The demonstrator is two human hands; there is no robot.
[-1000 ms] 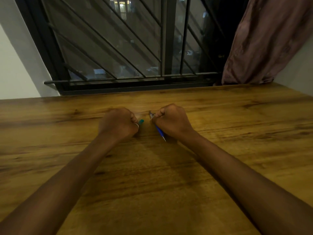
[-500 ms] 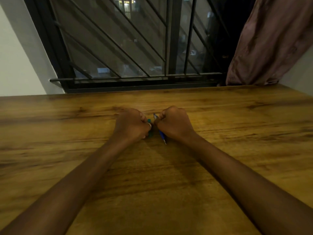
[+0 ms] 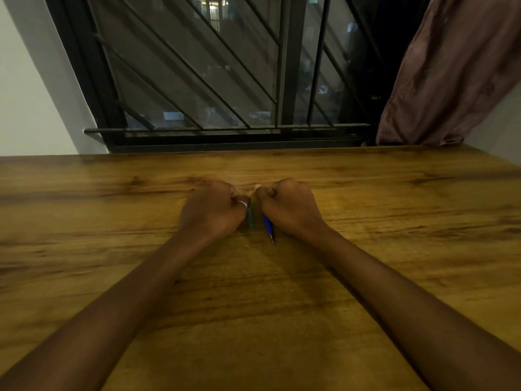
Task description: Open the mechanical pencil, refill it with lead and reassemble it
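My right hand [image 3: 290, 206] is closed around a blue mechanical pencil [image 3: 267, 224], whose metal tip points down toward me and rests near the wooden table [image 3: 394, 221]. My left hand [image 3: 212, 211], with a ring on one finger, is closed on a small teal lead case [image 3: 250, 218] that shows blurred between the two fists. The fists nearly touch at the table's middle. The pencil's top end is hidden by my right fingers.
A barred window [image 3: 197, 80] runs along the table's far edge. A brownish curtain [image 3: 451, 74] hangs at the far right, and a white wall [image 3: 28, 94] is on the left.
My left hand has moved right toward my right hand, closing the gap. The teal case is now tucked between the fists, and the pencil has tilted more upright.
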